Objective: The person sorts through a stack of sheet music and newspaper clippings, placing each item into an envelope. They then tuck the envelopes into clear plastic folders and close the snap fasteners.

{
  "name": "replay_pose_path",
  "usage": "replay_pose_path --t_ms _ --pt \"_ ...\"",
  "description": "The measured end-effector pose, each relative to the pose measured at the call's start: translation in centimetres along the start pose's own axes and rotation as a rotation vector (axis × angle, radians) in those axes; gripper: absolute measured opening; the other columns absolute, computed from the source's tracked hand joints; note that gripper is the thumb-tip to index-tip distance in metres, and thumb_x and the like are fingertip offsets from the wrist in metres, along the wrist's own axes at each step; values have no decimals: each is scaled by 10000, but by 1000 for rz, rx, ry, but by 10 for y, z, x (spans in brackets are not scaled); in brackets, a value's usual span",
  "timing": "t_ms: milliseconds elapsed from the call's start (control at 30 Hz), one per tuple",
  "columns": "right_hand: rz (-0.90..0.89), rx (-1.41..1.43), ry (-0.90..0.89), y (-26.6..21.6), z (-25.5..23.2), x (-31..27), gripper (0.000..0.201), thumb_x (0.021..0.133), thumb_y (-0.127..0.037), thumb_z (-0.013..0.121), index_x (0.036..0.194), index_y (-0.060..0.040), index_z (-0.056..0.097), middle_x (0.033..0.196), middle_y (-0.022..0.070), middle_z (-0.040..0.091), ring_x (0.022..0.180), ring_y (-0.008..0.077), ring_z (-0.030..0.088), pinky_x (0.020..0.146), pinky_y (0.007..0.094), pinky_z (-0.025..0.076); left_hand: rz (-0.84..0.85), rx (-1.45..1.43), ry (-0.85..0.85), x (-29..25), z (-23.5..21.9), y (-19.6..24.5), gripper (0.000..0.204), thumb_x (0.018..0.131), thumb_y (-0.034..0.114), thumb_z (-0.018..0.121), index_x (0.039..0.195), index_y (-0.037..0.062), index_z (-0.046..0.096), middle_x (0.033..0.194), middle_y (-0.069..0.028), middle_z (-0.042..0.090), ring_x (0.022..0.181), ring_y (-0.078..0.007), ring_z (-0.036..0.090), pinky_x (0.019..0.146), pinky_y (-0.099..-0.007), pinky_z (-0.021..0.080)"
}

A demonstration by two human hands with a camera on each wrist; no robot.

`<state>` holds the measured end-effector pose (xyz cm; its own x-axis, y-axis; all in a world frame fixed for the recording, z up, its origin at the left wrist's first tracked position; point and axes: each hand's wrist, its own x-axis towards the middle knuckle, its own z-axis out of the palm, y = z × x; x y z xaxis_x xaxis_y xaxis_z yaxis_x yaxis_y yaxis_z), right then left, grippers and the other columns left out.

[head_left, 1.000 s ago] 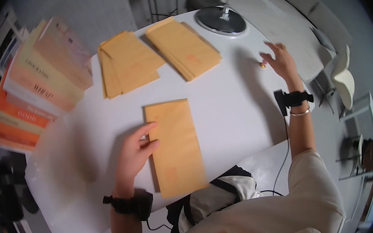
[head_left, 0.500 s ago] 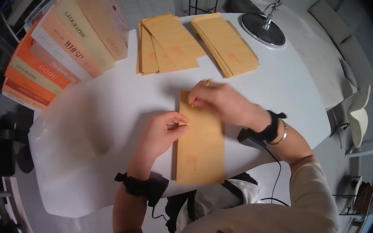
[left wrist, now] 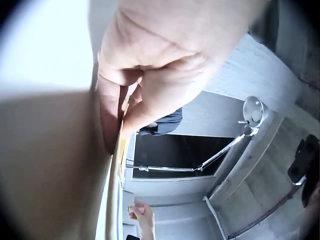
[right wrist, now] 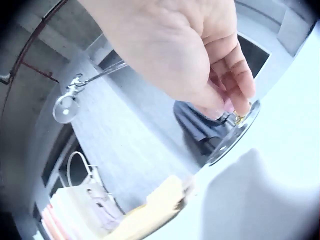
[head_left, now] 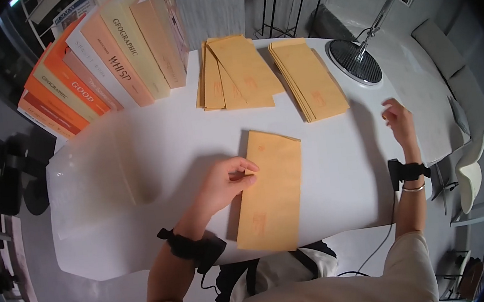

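Both hands pinch: the left hand [head_left: 220, 187] an envelope [head_left: 275, 200], the right hand [head_left: 402, 125] a small gold-and-pink item [right wrist: 240, 118].

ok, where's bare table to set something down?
Widest: table between the front envelope and the right hand. Narrower: the strip between that envelope and the envelope piles. Crowded: the back, with books, piles and lamp base. Left side looks hazy; can't tell.

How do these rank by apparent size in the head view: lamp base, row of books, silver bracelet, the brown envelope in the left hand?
Largest to smallest:
1. Row of books
2. Brown envelope
3. Lamp base
4. Silver bracelet, just a thin band
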<state>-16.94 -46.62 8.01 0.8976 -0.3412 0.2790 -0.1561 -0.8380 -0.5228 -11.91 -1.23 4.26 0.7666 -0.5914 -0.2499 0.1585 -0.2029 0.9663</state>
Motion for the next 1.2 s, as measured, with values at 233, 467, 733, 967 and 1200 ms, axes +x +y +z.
replay_pose_path --t_ms 233,467,733,967,1200 --pt "124 -259 4 84 -22 -13 457 810 -85 599 1262 -90 527 807 134 657 720 267 638 662 380 499 159 27 132 30 -42 56 218 876 66 623 1083 8 587 977 -40 651 839 -92 605 727 -224 483" --pt "-162 -151 121 -44 -27 -13 544 799 -167 711 1293 -66 507 1194 179 578 1051 331 574 879 387 474 222 24 295 139 -94 83 280 867 54 614 1140 20 561 1023 -80 656 877 -123 620 732 -257 500" --pt "-572 214 -349 -169 107 39 683 862 -369 633 1337 48 374 1294 305 458 1201 395 471 1001 420 390 286 861 767 209 -137 32 671 845 279 668 1376 -8 376 1320 -223 498 1221 -283 491 904 -335 473" --pt "-242 22 -325 -203 214 104 734 866 -461 585 1347 43 356 1366 339 350 1281 486 342 1065 464 323 -170 279 551 180 -117 71 755 840 382 679 1383 -31 355 1313 -212 489 1257 -267 448 929 -370 468" --pt "-291 22 -356 -221 221 87 697 864 -445 589 1287 75 395 1316 349 407 1272 475 366 1045 425 358 -42 -177 289 201 -117 53 482 842 224 692 1201 -56 532 1136 -133 612 1024 -236 605 822 -359 507"
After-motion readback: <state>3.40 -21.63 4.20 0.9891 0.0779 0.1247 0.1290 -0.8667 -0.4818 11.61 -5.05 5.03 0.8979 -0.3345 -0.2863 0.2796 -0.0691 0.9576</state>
